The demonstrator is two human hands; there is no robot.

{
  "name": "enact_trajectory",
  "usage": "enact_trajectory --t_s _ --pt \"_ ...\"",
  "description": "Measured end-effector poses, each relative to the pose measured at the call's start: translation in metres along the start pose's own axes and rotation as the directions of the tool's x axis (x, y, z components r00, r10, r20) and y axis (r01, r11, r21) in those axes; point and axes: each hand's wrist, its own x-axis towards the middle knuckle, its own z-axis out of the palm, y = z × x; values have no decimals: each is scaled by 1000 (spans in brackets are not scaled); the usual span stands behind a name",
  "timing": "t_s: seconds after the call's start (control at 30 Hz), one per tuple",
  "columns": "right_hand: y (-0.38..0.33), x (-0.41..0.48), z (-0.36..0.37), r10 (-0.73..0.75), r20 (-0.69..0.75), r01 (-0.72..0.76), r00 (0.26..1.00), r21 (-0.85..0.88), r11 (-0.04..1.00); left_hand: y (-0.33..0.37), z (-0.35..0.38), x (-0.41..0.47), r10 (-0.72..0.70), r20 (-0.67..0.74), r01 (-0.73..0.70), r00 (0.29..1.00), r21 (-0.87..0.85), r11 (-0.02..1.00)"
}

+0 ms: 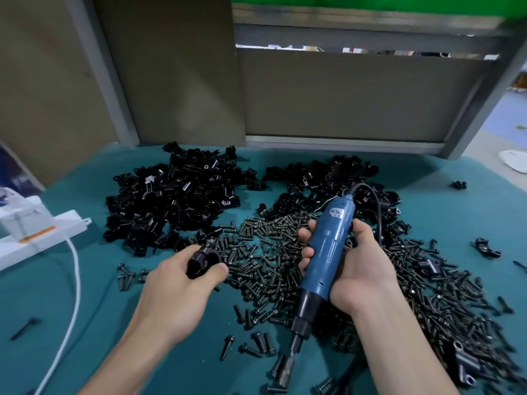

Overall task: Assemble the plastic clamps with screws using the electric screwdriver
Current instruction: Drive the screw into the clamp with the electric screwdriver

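A teal cloth [85, 323] covers the table, with two heaps of black clamps [176, 201] at the back, a wide spill of black screws [271, 252] in front, and a white power strip [42, 232] at the left. Brown and grey panels [342, 92] stand behind, and pale floor [507, 115] shows far right. The left hand [182, 283] curls its fingers round one clamp [203, 259] beside the left heap, while the right hand [362, 266] is wrapped round the blue screwdriver [325, 252], tilted over the screws with its bit nearest the person.
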Motion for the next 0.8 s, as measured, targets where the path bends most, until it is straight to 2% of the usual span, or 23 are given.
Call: enact_trajectory --t_s 0.17,0.3,0.47,0.57,0.8 --pt "5 -1 4 -42 -23 41 999 -68 997 13 -1 -5 25 41 -29 999 87 996" --pt "9 -1 8 -99 -38 93 994 -141 986 9 -1 -5 58 53 -60 997 35 998" --pt "11 -4 13 -121 20 122 992 -183 976 2 0 -3 54 40 -56 998 38 998" --pt "7 -6 14 -117 34 121 993 -143 982 0 1 -2 25 32 -29 999 114 993" --pt "2 -8 9 -110 31 112 993 -62 992 -2 1 -1 56 47 -60 997 88 994"
